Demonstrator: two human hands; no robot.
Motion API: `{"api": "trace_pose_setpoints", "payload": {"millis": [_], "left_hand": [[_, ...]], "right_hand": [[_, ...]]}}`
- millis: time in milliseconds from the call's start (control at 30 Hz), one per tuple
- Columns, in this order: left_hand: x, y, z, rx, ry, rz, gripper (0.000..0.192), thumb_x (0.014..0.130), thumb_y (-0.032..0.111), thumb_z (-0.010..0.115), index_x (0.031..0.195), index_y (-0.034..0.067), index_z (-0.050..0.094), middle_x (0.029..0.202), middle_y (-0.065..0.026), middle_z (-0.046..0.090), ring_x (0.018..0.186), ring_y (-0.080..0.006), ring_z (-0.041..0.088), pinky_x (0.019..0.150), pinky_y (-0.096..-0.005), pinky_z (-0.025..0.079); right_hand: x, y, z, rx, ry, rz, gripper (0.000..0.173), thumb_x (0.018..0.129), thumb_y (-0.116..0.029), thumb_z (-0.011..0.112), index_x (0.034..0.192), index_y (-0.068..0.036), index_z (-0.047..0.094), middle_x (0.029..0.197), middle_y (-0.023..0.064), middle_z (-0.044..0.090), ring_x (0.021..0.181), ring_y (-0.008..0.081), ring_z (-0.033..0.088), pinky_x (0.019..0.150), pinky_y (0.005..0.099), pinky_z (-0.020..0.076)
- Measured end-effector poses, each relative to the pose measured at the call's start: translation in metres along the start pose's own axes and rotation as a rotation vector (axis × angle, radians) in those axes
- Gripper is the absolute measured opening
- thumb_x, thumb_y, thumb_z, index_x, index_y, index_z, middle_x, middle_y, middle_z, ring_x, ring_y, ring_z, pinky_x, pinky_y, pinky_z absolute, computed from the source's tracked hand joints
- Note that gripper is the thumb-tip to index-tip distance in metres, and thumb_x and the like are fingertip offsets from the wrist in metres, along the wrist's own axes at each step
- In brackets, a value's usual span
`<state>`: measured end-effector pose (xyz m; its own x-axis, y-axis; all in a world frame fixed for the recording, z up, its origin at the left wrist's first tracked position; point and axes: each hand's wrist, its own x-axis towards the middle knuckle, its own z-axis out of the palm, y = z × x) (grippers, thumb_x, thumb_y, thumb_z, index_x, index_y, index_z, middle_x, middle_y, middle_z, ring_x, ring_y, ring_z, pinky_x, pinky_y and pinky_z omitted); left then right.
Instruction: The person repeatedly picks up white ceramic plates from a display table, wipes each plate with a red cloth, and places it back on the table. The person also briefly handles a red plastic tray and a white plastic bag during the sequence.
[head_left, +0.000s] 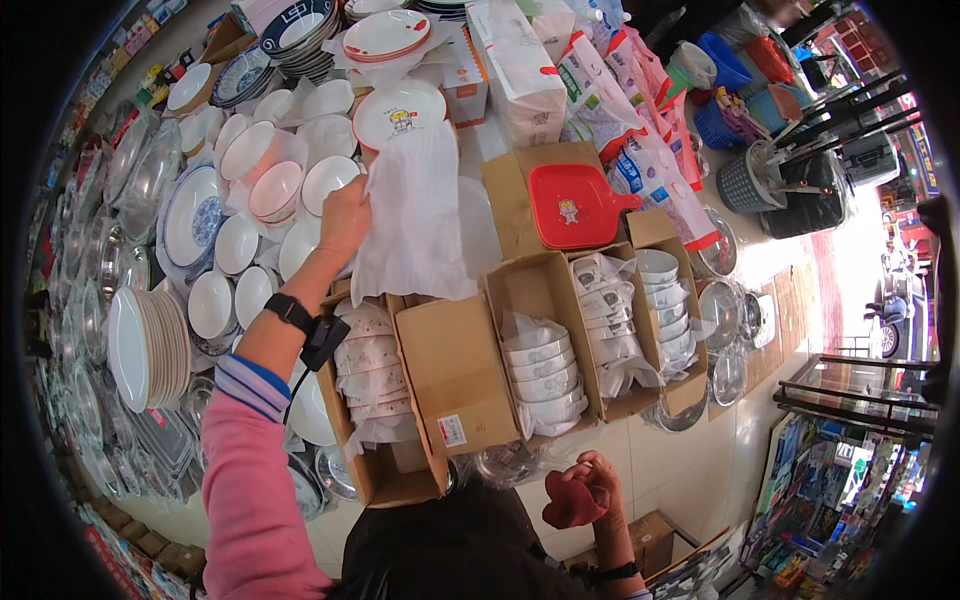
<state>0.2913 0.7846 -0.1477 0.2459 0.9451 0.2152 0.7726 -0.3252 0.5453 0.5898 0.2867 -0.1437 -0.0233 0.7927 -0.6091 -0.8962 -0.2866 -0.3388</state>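
My left hand (346, 217) is closed on the edge of a thin white wrapping sheet (412, 225). The sheet hangs over the lower part of a white plate with a cartoon print and red rim (375, 112). Low on the right, my right hand (596, 484) holds a dark red cloth (571, 501) in front of the cardboard boxes. Beside my left forearm, an open cardboard box (401, 491) contains wrapped floral bowls (373, 360). A square red dish with a handle (566, 202) rests on a box behind the other bowls.
More boxes hold stacked white bowls (541, 375). Loose bowls (236, 244) and a plate stack (146, 349) stand on the left. Packaged goods (521, 75) lie at the back. Plastic baskets (750, 176) and a metal rack (855, 390) are on the right.
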Motion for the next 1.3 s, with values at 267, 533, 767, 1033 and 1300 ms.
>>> {"api": "trace_pose_setpoints", "payload": {"millis": [267, 533, 767, 1033, 1300], "left_hand": [[0.022, -0.008, 0.061, 0.316, -0.192, 0.094, 0.011, 0.081, 0.005, 0.05, 0.088, 0.001, 0.057, 0.079, -0.0235, 0.065, 0.077, -0.041, 0.065, 0.069, -0.0472, 0.053], [0.029, -0.019, 0.091, 0.435, -0.305, 0.139, 0.014, 0.082, 0.002, 0.048, 0.091, 0.0, 0.059, 0.078, -0.0204, 0.067, 0.077, -0.0373, 0.067, 0.067, -0.0454, 0.054], [0.044, -0.014, 0.094, 0.07, -0.424, -0.103, 0.021, 0.078, 0.0, 0.051, 0.095, -0.003, 0.062, 0.087, -0.0249, 0.066, 0.08, -0.036, 0.067, 0.061, -0.0436, 0.056], [0.063, -0.017, 0.1, -0.821, -0.54, -0.643, 0.029, 0.083, 0.001, 0.052, 0.11, -0.006, 0.059, 0.1, -0.0153, 0.065, 0.078, -0.0288, 0.067, 0.053, -0.0391, 0.059], [0.05, -0.048, 0.125, -0.386, -0.588, -0.703, 0.033, 0.081, 0.007, 0.061, 0.111, -0.007, 0.056, 0.103, -0.0171, 0.062, 0.088, -0.0322, 0.064, 0.056, -0.0417, 0.057]], "right_hand": [[0.039, 0.015, -0.005, -0.081, 0.075, 0.013, 0.035, 0.098, -0.035, 0.047, 0.116, -0.006, 0.045, 0.099, 0.0301, 0.062, 0.086, 0.037, 0.065, 0.072, 0.0398, 0.0569], [0.056, 0.0, 0.039, -0.305, 0.42, 0.04, 0.031, 0.097, -0.027, 0.051, 0.088, 0.003, 0.058, 0.063, 0.0154, 0.06, 0.035, 0.0083, 0.039, 0.032, 0.0217, 0.029], [0.062, -0.011, 0.062, -0.322, 0.471, 0.083, 0.037, 0.096, -0.027, 0.052, 0.079, 0.005, 0.058, 0.052, 0.0093, 0.052, 0.033, 0.0125, 0.039, 0.031, 0.0245, 0.0291], [0.061, -0.014, 0.062, -0.378, 0.523, 0.133, 0.03, 0.097, -0.025, 0.049, 0.079, -0.002, 0.053, 0.063, 0.0172, 0.06, 0.034, 0.01, 0.037, 0.031, 0.0222, 0.028], [0.063, -0.016, 0.058, -0.381, 0.516, 0.157, 0.036, 0.096, -0.025, 0.051, 0.075, 0.003, 0.057, 0.053, 0.0093, 0.054, 0.033, 0.0107, 0.037, 0.032, 0.024, 0.0291]]}}
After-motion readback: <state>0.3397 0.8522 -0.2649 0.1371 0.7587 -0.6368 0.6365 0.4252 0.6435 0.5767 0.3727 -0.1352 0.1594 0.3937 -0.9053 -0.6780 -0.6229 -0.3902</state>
